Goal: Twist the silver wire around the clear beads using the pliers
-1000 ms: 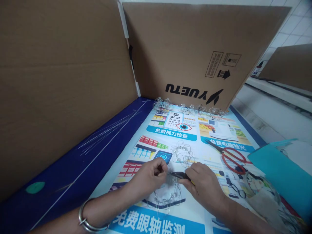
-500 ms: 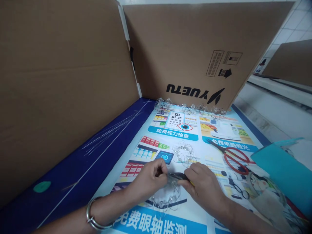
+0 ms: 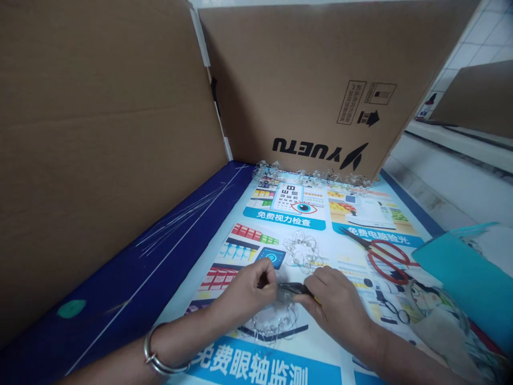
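Note:
My right hand (image 3: 334, 299) is closed around a pair of pliers (image 3: 294, 288) with dark jaws and a bit of yellow on the handle. The jaws point left and reach my left hand (image 3: 256, 286). Thumb and fingers of that hand are pinched together at the top of a ring of wire loops and clear beads (image 3: 272, 323); the exact piece between them is hidden. The ring hangs just below both hands, over the printed sheet. Beyond them lies a second beaded wire ring (image 3: 302, 251).
Red-handled scissors (image 3: 387, 259) lie to the right, beside a teal sheet (image 3: 468, 278) and a clear bag (image 3: 444, 331). Thin loose wires (image 3: 180, 216) rest on the blue cloth at left. More beaded wire pieces (image 3: 312, 176) line the foot of the cardboard wall (image 3: 320, 80).
Both hands stay almost in place with the pliers. The beaded ring below them has shifted and swung up a little. The view has moved slightly.

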`<control>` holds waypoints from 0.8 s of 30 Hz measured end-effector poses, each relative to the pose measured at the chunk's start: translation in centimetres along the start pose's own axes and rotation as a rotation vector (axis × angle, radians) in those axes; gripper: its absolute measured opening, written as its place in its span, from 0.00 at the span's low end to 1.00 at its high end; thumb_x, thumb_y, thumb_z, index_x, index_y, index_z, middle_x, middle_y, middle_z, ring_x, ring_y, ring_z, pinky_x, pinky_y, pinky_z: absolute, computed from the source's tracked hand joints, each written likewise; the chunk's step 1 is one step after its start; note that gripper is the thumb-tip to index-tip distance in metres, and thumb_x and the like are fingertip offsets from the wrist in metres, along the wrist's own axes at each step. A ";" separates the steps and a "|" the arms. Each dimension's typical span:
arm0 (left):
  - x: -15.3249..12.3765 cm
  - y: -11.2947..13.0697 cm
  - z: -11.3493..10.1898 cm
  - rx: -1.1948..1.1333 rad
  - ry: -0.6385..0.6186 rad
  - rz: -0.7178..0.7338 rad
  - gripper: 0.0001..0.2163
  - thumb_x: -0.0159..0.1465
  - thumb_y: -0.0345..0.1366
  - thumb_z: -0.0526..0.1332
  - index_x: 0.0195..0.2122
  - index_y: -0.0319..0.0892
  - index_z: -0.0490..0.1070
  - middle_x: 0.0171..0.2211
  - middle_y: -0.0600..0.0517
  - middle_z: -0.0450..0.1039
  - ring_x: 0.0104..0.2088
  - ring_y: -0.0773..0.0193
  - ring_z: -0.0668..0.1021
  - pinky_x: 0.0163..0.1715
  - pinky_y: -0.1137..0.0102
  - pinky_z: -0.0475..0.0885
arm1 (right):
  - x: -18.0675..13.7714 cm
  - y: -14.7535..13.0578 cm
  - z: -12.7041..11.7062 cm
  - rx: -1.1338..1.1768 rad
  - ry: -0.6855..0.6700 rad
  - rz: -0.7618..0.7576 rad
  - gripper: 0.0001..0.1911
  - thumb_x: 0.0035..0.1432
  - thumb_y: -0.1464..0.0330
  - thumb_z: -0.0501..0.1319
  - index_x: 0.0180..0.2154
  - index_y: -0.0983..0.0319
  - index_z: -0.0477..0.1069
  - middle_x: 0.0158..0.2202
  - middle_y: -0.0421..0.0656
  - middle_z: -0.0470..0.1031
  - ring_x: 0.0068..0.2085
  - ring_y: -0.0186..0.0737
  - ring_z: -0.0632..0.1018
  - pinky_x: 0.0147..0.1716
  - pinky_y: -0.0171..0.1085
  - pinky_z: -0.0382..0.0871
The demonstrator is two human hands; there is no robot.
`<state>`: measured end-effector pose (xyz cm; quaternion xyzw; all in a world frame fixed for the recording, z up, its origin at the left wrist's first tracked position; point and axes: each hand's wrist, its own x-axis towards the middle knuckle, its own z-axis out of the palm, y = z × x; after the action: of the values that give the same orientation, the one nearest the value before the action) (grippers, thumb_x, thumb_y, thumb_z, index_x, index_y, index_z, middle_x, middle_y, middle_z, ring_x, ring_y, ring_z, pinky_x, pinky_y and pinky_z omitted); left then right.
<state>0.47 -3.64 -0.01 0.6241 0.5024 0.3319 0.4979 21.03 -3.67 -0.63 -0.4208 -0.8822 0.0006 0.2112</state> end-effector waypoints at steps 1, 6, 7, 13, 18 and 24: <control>0.1 0.3 -0.1 -0.034 -0.013 -0.032 0.04 0.50 0.27 0.54 0.23 0.41 0.58 0.18 0.60 0.55 0.19 0.73 0.58 0.19 0.76 0.52 | 0.0 0.0 0.0 0.001 -0.001 0.000 0.18 0.60 0.56 0.51 0.25 0.62 0.64 0.26 0.42 0.65 0.30 0.37 0.65 0.30 0.36 0.54; 0.3 1.3 -0.4 -0.258 -0.095 -0.168 0.02 0.50 0.28 0.53 0.24 0.42 0.59 0.13 0.61 0.56 0.14 0.73 0.56 0.16 0.76 0.50 | -0.1 0.0 0.0 0.002 0.022 -0.009 0.18 0.60 0.56 0.51 0.25 0.62 0.64 0.26 0.41 0.64 0.29 0.36 0.65 0.30 0.36 0.54; 0.3 1.4 -0.4 -0.297 -0.116 -0.177 0.02 0.51 0.29 0.53 0.24 0.42 0.60 0.13 0.60 0.57 0.14 0.73 0.56 0.15 0.76 0.50 | -0.1 0.0 0.0 0.002 0.029 -0.007 0.18 0.60 0.56 0.51 0.25 0.62 0.63 0.26 0.41 0.64 0.30 0.36 0.65 0.30 0.36 0.54; 0.6 1.1 -0.7 -0.390 -0.193 -0.203 0.01 0.50 0.29 0.54 0.24 0.41 0.60 0.11 0.59 0.59 0.13 0.73 0.57 0.14 0.75 0.47 | -0.1 -0.2 -0.1 0.011 0.029 -0.006 0.17 0.60 0.57 0.52 0.25 0.62 0.63 0.26 0.42 0.64 0.30 0.37 0.64 0.30 0.36 0.53; 0.8 0.5 -1.2 -0.392 -0.257 -0.166 0.02 0.50 0.28 0.53 0.25 0.41 0.61 0.13 0.59 0.61 0.13 0.73 0.57 0.14 0.75 0.48 | -0.1 -0.3 -0.1 0.008 0.016 -0.003 0.16 0.60 0.58 0.52 0.26 0.61 0.62 0.26 0.42 0.64 0.30 0.37 0.64 0.30 0.36 0.53; 0.6 0.6 -1.2 -0.389 -0.271 -0.152 0.03 0.54 0.33 0.55 0.25 0.42 0.60 0.12 0.59 0.62 0.12 0.74 0.58 0.14 0.76 0.52 | -0.1 -0.2 0.0 -0.002 0.016 0.003 0.17 0.60 0.57 0.51 0.25 0.62 0.62 0.26 0.42 0.63 0.30 0.37 0.64 0.30 0.36 0.53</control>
<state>-0.28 -2.67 0.84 0.5157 0.4034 0.2971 0.6950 20.94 -3.92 -0.67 -0.4221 -0.8800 -0.0033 0.2177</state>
